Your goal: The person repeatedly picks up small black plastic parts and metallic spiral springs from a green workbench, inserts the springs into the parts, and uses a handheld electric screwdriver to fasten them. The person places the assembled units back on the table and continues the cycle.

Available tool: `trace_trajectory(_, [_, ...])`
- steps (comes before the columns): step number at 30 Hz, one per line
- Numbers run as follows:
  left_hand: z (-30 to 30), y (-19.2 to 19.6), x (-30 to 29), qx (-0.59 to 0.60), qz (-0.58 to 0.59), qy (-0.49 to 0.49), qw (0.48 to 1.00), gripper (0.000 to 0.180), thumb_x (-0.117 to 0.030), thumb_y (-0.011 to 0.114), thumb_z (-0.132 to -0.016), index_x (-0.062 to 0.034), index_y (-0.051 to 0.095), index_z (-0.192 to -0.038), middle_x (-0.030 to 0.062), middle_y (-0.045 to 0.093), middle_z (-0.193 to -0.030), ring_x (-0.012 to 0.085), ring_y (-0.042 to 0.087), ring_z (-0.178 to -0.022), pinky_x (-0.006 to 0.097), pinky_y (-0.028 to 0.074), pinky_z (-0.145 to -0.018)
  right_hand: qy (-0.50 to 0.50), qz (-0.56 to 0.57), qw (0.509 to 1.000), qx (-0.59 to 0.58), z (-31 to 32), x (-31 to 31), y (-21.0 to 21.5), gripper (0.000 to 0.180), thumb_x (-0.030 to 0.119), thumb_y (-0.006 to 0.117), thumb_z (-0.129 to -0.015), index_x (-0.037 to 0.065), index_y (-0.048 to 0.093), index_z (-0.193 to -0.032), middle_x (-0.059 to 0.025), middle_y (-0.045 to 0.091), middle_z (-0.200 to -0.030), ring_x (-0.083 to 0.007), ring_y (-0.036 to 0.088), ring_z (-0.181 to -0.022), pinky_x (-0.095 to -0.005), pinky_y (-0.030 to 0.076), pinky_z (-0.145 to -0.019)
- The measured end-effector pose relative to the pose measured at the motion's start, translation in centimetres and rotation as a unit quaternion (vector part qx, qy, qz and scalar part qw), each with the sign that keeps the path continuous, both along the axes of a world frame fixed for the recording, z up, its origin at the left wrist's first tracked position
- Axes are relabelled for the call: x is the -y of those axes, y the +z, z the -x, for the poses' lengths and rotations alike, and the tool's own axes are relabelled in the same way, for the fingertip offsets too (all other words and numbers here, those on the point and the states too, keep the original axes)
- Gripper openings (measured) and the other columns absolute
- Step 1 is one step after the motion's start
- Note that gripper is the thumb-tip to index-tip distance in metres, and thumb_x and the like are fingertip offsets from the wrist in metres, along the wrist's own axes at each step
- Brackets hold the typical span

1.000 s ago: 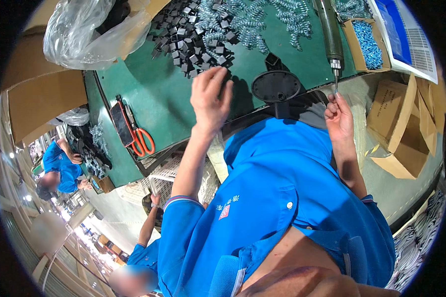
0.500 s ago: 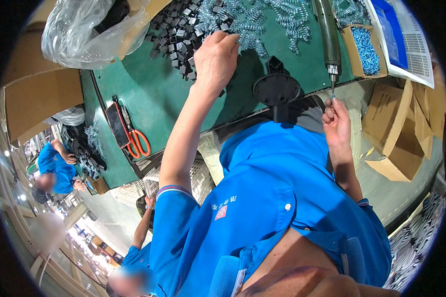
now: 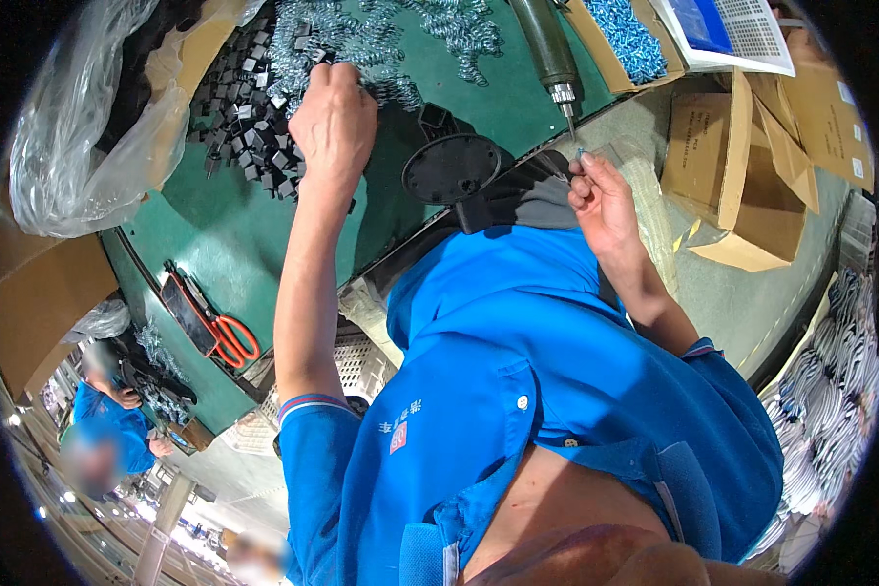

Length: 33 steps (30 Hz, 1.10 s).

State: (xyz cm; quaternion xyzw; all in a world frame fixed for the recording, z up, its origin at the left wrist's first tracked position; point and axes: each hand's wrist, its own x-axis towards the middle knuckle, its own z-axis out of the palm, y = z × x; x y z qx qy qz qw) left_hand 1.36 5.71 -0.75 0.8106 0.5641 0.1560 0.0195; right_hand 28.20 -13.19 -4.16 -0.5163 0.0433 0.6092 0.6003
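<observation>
while the left hand [image 3: 334, 122] reaches far, fingers curled closed among the springs [image 3: 361, 49], the right hand [image 3: 601, 200] pinches a small screw [image 3: 579, 153]. a screwdriver [image 3: 549, 49] hangs just above it, with a black disc [image 3: 451, 168] lying between the hands.

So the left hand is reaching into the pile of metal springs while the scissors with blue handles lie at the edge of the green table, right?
Not quite: the head view shows the scissors have orange-red handles, not blue. The left hand does reach into the metal springs, and the scissors lie at the green table edge.

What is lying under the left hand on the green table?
The left hand rests on a heap of silver wire springs, beside small black square parts on the green table. Whether its fingers already pinch a spring cannot be seen; the hand covers that spot.
</observation>
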Motion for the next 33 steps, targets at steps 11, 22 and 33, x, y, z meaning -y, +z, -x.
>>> trace_trajectory(11, [0.2, 2.0, 4.0, 0.440, 0.211, -0.024, 0.873, 0.024, -0.006, 0.072, -0.087, -0.0012, 0.068, -0.110, 0.0037, 0.069, -0.093, 0.0082, 0.064, -0.079, 0.021, 0.050, -0.067, -0.005, -0.016, 1.000, 0.001, 0.7, -0.8, -0.5, 0.009, 0.013, 0.065, -0.093, 0.006, 0.061, -0.097, -0.0049, 0.063, -0.088, -0.0082, 0.050, -0.065, -0.0226, 0.041, -0.058])
trace_trajectory(22, [-2.1, 0.8, 4.0, 0.333, 0.152, -0.061, 0.928, 0.023, -0.010, 0.075, -0.080, -0.0072, 0.073, -0.103, 0.0049, 0.073, -0.094, 0.0141, 0.065, -0.084, 0.028, 0.050, -0.084, -0.001, -0.034, 0.999, -0.015, 0.0, -0.7, -1.2, 0.009, 0.011, 0.062, -0.094, 0.006, 0.062, -0.101, -0.0059, 0.064, -0.091, -0.0091, 0.051, -0.066, -0.0238, 0.041, -0.058])
trace_trajectory(33, [-3.0, 1.8, 4.3, 0.187, 0.030, -0.089, 0.978, 0.019, -0.010, 0.077, -0.073, -0.0065, 0.068, -0.090, 0.0103, 0.061, -0.083, 0.0312, 0.062, -0.081, 0.040, 0.050, -0.069, 0.051, -0.079, 0.965, 0.244, 0.4, -0.7, -0.8, 0.011, 0.012, 0.063, -0.094, 0.001, 0.064, -0.097, -0.0030, 0.063, -0.077, -0.0068, 0.050, -0.057, -0.0218, 0.037, -0.049])
